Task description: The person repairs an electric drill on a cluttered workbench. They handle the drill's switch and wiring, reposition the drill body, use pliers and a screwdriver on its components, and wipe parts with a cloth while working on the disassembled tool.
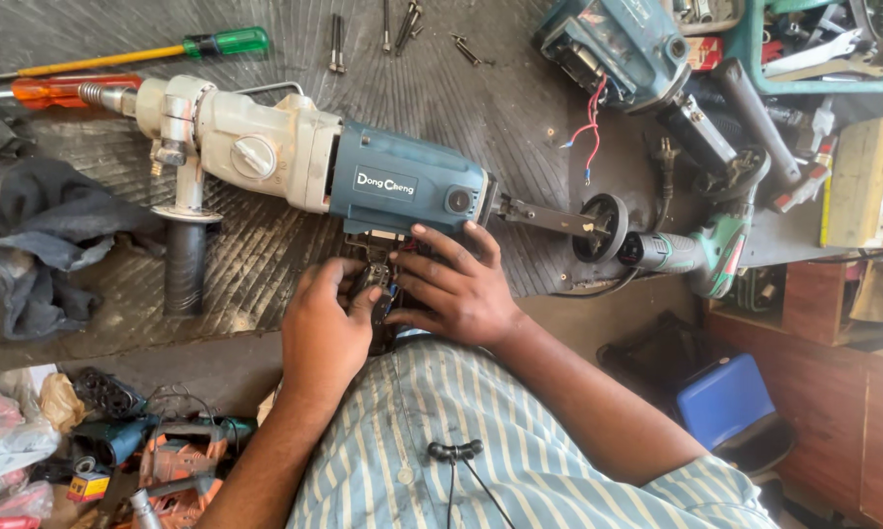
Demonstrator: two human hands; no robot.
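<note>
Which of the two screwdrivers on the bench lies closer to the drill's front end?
The orange-handled screwdriver: its handle reaches the front end of the big drill. The green-handled screwdriver lies farther up the bench.

One head-worn camera is looking steeply down from close above the counter (480,108), facing away from the wearer's striped shirt (441,431), which is filling the lower centre of the frame.

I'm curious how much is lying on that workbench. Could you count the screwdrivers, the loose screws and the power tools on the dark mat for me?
Screwdrivers: 2, a green-handled one and an orange-handled one.
Loose screws at the mat's top edge: cannot count exactly, several.
Power tools: 3, the big blue and cream drill that the left hand and right hand work under, an opened blue one, a green one.
Total without screws: 5.
</note>
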